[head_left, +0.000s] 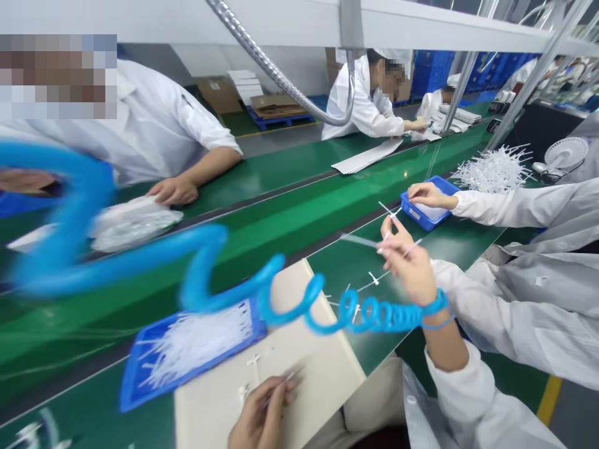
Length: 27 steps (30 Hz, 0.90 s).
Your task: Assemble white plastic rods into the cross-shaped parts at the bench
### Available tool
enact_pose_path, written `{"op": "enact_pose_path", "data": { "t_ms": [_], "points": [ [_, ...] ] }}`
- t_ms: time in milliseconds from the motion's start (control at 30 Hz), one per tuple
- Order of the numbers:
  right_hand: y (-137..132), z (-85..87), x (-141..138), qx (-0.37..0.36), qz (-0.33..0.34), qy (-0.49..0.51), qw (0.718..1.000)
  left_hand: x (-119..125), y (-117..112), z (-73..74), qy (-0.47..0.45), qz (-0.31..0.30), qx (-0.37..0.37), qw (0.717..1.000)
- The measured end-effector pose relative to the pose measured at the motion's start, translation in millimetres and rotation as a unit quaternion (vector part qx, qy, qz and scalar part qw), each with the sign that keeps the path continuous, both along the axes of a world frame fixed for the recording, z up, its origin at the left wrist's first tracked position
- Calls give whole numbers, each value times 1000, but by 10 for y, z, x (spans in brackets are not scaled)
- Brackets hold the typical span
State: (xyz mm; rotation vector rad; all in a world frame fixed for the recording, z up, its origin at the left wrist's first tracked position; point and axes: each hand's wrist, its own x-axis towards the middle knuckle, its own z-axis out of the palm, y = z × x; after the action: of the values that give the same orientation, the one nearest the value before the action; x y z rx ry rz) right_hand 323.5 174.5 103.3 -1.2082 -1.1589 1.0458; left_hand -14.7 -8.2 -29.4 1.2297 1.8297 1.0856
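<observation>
R hand (407, 268) pinching a thin white plastic tie (360, 241) between fingertips, blue coiled wrist strap (374, 315) on wrist. L hand (259, 415) at 7 o'clock, gripping another thin white tie (283, 383) over a cream board (309, 368). Blue tray (128, 380) of loose white ties at 8 o'clock — co-worker's hand (430, 196) at 1 o'clock, resting in smaller blue tray (421, 218).

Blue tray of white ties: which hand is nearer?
Left: the left hand is just right of the blue tray, over the cream board; the right hand is farther right, past the board.
</observation>
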Motion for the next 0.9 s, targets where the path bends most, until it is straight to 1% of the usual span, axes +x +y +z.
{"op": "enact_pose_path", "data": {
  "t_ms": [67,100,133,200,267,333,400,467,567,600,633,667,700,767,800,833,900],
  "points": [
    [-305,-166,-347,-39,121,-15,992,43,21,25,25,-27,26,999],
    [-444,-268,-506,-49,171,-35,983,75,29,50,42,-43,50,997],
    [-568,-376,-644,-54,202,-61,976,112,36,79,59,-69,71,993],
    [-755,-587,-841,-55,233,-111,965,189,57,123,88,-97,94,987],
    [-848,-773,-942,-59,236,-131,961,256,87,126,125,-96,122,980],
    [-871,-914,-977,-69,235,-117,963,302,113,97,181,-90,147,968],
    [-867,-998,-977,-79,238,-94,964,331,124,68,227,-91,165,955],
    [-869,-1029,-964,-82,246,-88,962,345,118,66,242,-71,194,948],
    [-903,-1006,-959,-72,243,-112,961,352,81,126,223,14,271,936],
    [-921,-988,-966,-67,241,-120,961,353,64,155,221,31,295,929],
    [-943,-968,-978,-62,242,-124,960,355,48,185,228,29,310,922],
    [-966,-949,-993,-57,247,-127,959,356,34,211,243,9,314,918],
    [-989,-932,-1012,-53,255,-128,957,357,25,230,259,-25,308,915],
    [-1036,-910,-1050,-52,276,-128,951,354,20,245,276,-97,278,915],
    [-1057,-907,-1067,-55,284,-127,949,350,24,241,274,-120,262,918],
    [-1074,-910,-1079,-60,292,-126,946,344,30,230,265,-132,251,921],
    [-1098,-925,-1090,-68,307,-126,941,328,46,200,238,-137,241,931]
  ]
}}
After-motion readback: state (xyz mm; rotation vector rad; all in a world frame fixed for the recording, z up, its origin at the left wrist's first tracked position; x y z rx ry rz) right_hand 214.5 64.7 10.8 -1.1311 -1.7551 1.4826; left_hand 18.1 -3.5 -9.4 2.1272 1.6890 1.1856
